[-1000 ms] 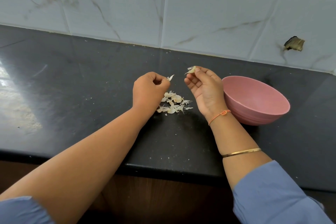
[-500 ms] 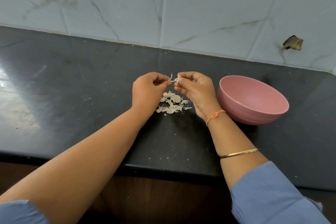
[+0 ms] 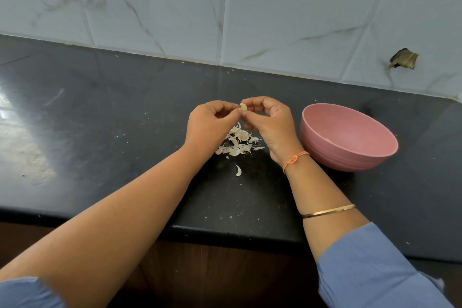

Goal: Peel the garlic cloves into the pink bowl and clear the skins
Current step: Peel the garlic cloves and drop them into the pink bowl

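Garlic clove (image 3: 243, 107) is up off the counter between both hands, above the far end of the pile of skins (image 3: 237, 142) on the black counter (image 3: 125, 132). The right hand (image 3: 272, 125) has it pinched between thumb and forefinger, with the other fingers loosely curled. The left hand (image 3: 207, 125) has its thumb and forefinger tips nipped onto the clove's left side, and the rest of its fingers are tucked in.

A second ago the hands were apart: the left held a sliver of skin and the right had the clove to itself. Half a second ago they'd closed up. What's new is one curved skin (image 3: 238, 170) lying on its own, just nearer the person than the pile. The pink bowl (image 3: 337, 155) sits just right of the right wrist, same spot as before.
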A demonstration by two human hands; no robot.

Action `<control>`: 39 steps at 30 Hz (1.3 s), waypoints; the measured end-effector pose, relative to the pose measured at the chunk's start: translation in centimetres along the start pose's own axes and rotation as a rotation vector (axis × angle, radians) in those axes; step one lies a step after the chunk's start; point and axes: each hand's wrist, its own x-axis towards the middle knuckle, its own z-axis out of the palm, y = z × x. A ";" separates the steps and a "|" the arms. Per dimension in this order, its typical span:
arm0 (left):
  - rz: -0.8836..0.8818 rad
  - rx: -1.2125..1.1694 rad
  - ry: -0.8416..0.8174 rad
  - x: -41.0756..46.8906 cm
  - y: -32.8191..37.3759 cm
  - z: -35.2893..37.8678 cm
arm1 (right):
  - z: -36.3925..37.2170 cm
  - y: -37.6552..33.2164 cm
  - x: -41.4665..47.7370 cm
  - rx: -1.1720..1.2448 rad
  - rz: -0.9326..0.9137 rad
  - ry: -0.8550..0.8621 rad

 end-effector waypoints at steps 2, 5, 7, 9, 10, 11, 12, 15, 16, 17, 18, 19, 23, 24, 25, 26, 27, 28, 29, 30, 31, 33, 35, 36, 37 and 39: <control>0.010 0.027 0.012 0.1 -0.1 -0.1 | 0.0 -0.1 -0.1 0.013 0.011 -0.020; 0.001 0.056 0.022 0.2 -0.2 -0.1 | 0.0 -0.2 -0.2 0.057 0.032 -0.047; -0.006 0.094 0.022 0.2 -0.3 0.0 | 0.1 -0.2 -0.1 0.093 0.049 -0.045; -0.019 0.138 0.023 0.3 -0.5 0.0 | 0.0 -0.2 0.1 0.144 0.070 -0.026; -0.029 0.155 0.026 0.3 -0.6 0.0 | 0.0 -0.2 0.1 0.172 0.079 -0.016; -0.041 0.166 0.030 0.4 -0.6 -0.1 | -0.1 -0.2 0.2 0.198 0.086 -0.010; -0.052 0.170 0.034 0.4 -0.7 -0.1 | -0.1 -0.2 0.2 0.223 0.090 -0.007; -0.058 0.180 0.046 0.5 -0.8 -0.1 | -0.2 -0.4 0.2 0.266 0.104 0.010; -0.057 0.180 0.051 0.5 -0.8 -0.1 | -0.3 -0.4 0.2 0.264 0.108 0.016; -0.055 0.175 0.053 0.5 -0.8 -0.1 | -0.3 -0.5 0.2 0.249 0.105 0.020; -0.054 0.167 0.051 0.5 -0.8 -0.2 | -0.3 -0.4 0.2 0.218 0.096 0.021; -0.052 0.155 0.046 0.4 -0.8 -0.2 | -0.2 -0.4 0.2 0.179 0.081 0.017; -0.034 0.080 0.006 0.3 -0.4 -0.2 | 0.1 -0.2 0.0 0.069 0.020 -0.012; -0.031 0.040 0.006 0.2 -0.3 -0.1 | 0.0 -0.1 0.0 0.060 0.008 -0.013; -0.026 -0.004 0.010 0.1 -0.2 -0.1 | 0.0 -0.1 0.0 0.052 -0.003 -0.010; -0.020 -0.039 0.015 0.0 0.0 0.0 | 0.0 0.0 0.1 0.038 -0.014 -0.007; -0.014 -0.057 0.016 -0.1 0.1 -0.1 | -0.1 0.0 0.1 0.017 -0.026 -0.006; -0.007 -0.064 0.014 -0.1 0.1 -0.1 | 0.0 0.1 0.1 -0.003 -0.035 -0.006; -0.003 -0.068 0.013 -0.1 0.2 -0.1 | 0.0 0.1 0.2 -0.015 -0.043 -0.006; -0.002 -0.071 0.014 -0.1 0.2 -0.1 | 0.0 0.1 0.2 -0.017 -0.049 -0.005; -0.003 -0.070 0.016 -0.1 0.2 -0.1 | 0.0 0.2 0.2 -0.017 -0.053 -0.004; -0.008 -0.059 0.016 -0.1 0.2 -0.1 | 0.0 0.2 0.3 -0.021 -0.058 -0.004; -0.013 -0.062 0.016 -0.1 0.3 -0.1 | 0.0 0.3 0.3 -0.026 -0.060 -0.005; -0.012 -0.064 0.013 -0.1 0.3 -0.1 | 0.0 0.2 0.3 -0.026 -0.061 -0.006; -0.011 -0.065 0.011 -0.1 0.2 -0.1 | 0.0 0.2 0.2 -0.026 -0.062 -0.006; -0.007 -0.058 0.010 -0.1 0.2 -0.2 | 0.0 0.2 0.2 -0.026 -0.063 -0.006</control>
